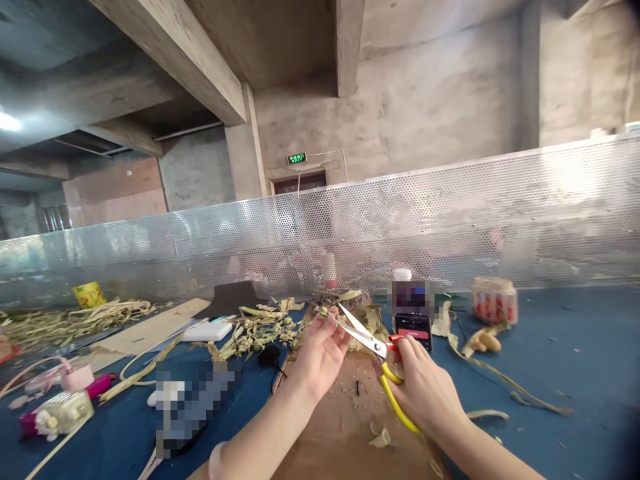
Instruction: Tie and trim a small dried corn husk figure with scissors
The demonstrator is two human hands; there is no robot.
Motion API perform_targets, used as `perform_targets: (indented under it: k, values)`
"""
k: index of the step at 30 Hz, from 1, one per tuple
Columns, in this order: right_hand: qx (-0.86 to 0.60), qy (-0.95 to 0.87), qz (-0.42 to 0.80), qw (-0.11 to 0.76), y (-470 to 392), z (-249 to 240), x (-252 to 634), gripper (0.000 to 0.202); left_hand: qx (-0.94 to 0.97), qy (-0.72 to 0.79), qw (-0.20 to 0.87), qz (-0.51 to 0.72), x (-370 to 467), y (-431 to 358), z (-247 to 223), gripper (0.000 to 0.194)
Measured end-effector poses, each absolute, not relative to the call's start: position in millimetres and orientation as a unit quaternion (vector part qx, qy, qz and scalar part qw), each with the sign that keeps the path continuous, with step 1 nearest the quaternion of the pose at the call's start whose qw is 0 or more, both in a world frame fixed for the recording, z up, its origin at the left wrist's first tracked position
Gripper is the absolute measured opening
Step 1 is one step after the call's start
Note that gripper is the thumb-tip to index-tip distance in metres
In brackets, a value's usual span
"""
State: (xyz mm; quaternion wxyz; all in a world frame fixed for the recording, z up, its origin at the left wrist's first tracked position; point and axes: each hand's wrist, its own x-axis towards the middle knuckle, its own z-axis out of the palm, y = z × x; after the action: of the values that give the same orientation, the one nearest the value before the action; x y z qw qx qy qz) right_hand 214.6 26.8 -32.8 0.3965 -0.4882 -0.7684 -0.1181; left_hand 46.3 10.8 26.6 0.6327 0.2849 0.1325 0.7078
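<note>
My left hand (323,350) pinches a small greenish knotted piece of dried plant (324,311) between thumb and fingers, above a brown board (345,413). In my right hand (425,383) is a pair of scissors (373,343) with yellow and red handles. Their blades stand apart and point up and left, close to the left fingertips. I cannot tell whether a blade touches the piece. Plant scraps lie on the board, among them a pale curled bit (381,438) near its front.
Dried plant pieces (260,333) are heaped left of the board. A propped phone (413,330) stands behind my right hand, with a clear jar (495,300) farther right. White power bank-like block (207,331) lies left. A perforated metal screen (280,243) closes off the blue table's (550,360) back.
</note>
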Motion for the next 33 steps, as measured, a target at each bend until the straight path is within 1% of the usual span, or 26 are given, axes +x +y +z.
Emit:
perform_targets:
  k: [11,23,28,33]
  values:
    - [-0.508,-0.761,-0.11,0.389,28.5,-32.1,217.1,0.017,0.303,0.145,0.643,0.688,46.2,10.5,22.2,0.019]
    - [-0.508,-0.758,-0.135,0.386,30.8,-32.4,219.2,0.018,0.282,0.152,0.665,0.675,49.6,7.6,19.7,0.014]
    - [-0.507,-0.757,-0.141,0.388,29.3,-31.5,220.2,0.019,0.272,0.152,0.67,0.674,50.2,6.9,21.7,0.021]
    - [-0.494,-0.759,-0.149,0.398,32.1,-32.3,223.4,0.02,0.273,0.154,0.668,0.675,48.7,7.2,24.1,0.021]
